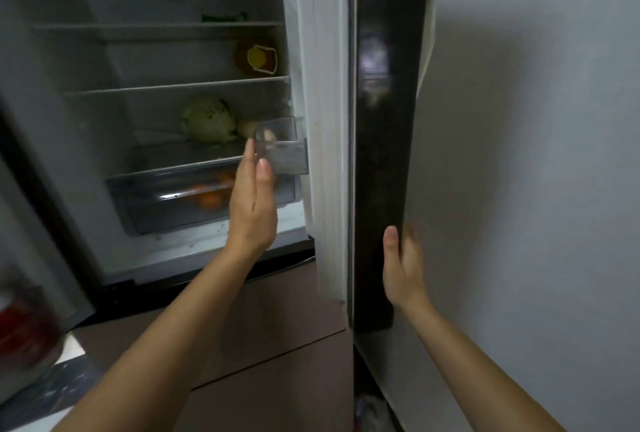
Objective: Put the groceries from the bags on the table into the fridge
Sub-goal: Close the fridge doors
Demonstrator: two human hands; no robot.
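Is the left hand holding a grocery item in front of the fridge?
No, the left hand has straight fingers beside the clear door bin and holds nothing.

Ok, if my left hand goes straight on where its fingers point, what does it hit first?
Probably the small clear door bin, just ahead of your left hand; the fingertips look almost on it, though depth is unclear.

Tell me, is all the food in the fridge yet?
Some is: a cabbage sits on a shelf and oranges lie in the drawer. The right hand holds the open door, the left hand is empty. The bags are out of view, so what's left is unclear.
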